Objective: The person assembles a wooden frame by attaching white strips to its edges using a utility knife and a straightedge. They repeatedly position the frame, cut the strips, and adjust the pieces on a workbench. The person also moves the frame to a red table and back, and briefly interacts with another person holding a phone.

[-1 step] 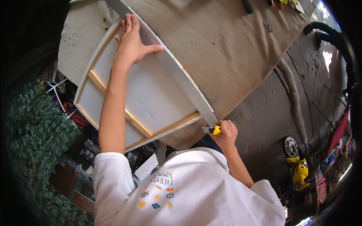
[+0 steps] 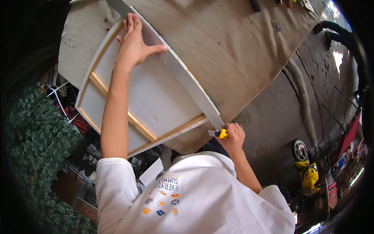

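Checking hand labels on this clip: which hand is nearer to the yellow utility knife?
Right. The right hand grips the yellow utility knife at the near end of the straightedge. The left hand lies flat on the far part of the canvas frame, well away from it.

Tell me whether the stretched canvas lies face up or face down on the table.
Face down. The canvas shows its wooden stretcher bars and cross brace, so its back faces up. The left hand presses flat on it; the right hand holds a yellow cutter at its edge.
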Demonstrator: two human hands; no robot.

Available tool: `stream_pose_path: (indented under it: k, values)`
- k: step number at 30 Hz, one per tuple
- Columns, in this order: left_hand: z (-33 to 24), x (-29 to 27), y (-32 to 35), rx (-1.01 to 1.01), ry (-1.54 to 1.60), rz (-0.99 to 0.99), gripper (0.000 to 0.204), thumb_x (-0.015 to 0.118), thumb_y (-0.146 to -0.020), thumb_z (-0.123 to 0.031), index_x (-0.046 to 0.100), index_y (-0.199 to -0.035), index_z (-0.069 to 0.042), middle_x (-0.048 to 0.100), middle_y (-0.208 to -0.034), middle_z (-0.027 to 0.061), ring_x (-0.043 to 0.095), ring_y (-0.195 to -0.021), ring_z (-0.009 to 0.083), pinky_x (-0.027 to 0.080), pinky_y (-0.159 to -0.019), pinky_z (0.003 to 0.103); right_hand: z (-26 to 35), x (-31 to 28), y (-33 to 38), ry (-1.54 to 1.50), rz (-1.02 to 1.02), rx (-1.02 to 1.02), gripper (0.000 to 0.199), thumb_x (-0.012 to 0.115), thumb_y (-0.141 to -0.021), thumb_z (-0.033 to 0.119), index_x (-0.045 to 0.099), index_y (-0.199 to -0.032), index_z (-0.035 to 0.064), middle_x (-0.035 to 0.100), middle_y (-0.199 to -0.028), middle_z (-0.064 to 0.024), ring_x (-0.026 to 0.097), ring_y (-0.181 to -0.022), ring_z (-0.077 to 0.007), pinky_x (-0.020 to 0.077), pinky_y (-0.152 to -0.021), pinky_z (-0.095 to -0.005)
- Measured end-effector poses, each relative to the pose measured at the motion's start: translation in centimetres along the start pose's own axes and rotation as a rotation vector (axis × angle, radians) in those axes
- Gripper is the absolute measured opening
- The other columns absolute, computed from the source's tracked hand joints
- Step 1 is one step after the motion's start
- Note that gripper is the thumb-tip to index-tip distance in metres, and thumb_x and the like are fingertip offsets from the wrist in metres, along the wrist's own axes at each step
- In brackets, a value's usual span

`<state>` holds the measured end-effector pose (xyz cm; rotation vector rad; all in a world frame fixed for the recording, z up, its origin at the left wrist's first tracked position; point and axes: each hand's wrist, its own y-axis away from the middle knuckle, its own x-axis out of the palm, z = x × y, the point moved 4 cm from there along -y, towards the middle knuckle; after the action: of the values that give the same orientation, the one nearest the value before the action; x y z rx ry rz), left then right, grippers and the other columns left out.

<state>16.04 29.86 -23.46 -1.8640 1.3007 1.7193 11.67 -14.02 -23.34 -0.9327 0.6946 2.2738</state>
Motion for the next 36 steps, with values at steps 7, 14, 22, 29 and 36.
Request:
stream_pose_path:
  k: [7,14,22,29,36]
  values:
    - [0.9,0.8,-0.9,0.086,-0.072,-0.058,0.14,0.086,-0.061,-0.063,0.011,-0.159,0.002,0.009,-0.167,0.0222,0.006,-0.156,0.0334,0.014,-0.119,0.065,-0.2,0.5,-0.9,-0.034,-0.028,-0.015,0.084,0.086,-0.056,0.015,0.059,-0.135,0.0076,0.055,-0.079,-0.0049,0.055,-0.071,-0.0234,0.0426,-0.063,-0.0347]
    - [-0.1,1.6,0.4,0.065,0.066,-0.026,0.134,0.087,-0.067,-0.055,0.008,-0.159,0.002,0.004,-0.166,0.0253,0.005,-0.155,0.0367,0.015,-0.118,0.066,0.1,0.5,-1.3,0.056,0.01,-0.074,0.092,0.083,-0.055,0.009,0.056,-0.143,0.015,0.052,-0.075,-0.003,0.054,-0.069,-0.0208,0.0421,-0.062,-0.0343]
    - [-3.9,4.4,7.6,-0.061,0.452,-0.191,0.109,0.084,-0.08,-0.032,0.015,-0.156,0.003,0.024,-0.159,0.028,0.034,-0.143,0.0381,0.035,-0.112,0.058,0.6,0.4,-1.9,0.076,0.028,-0.08,0.097,0.082,-0.05,0.008,0.057,-0.143,0.0127,0.051,-0.074,-0.0038,0.053,-0.067,-0.0225,0.0424,-0.061,-0.0354]
    - [-2.6,4.9,6.5,-0.502,1.132,-0.03,0.039,0.078,-0.09,-0.025,0.055,-0.108,0.001,0.063,-0.087,0.0076,0.061,-0.072,0.0122,0.059,-0.061,0.029,0.6,0.4,-1.9,0.035,0.034,-0.088,0.097,0.085,-0.049,0.005,0.057,-0.142,0.009,0.051,-0.073,-0.006,0.052,-0.066,-0.0237,0.0411,-0.06,-0.0355]
    - [-1.9,5.2,6.3,-0.5,1.145,0.032,0.029,0.076,-0.091,-0.024,0.056,-0.092,-0.004,0.063,-0.079,0.0046,0.061,-0.067,0.0103,0.058,-0.056,0.03,0.2,0.2,-1.9,0.001,0.08,-0.08,0.09,0.086,-0.053,0.006,0.058,-0.139,0.006,0.052,-0.079,-0.0075,0.054,-0.068,-0.0249,0.0454,-0.064,-0.0357]
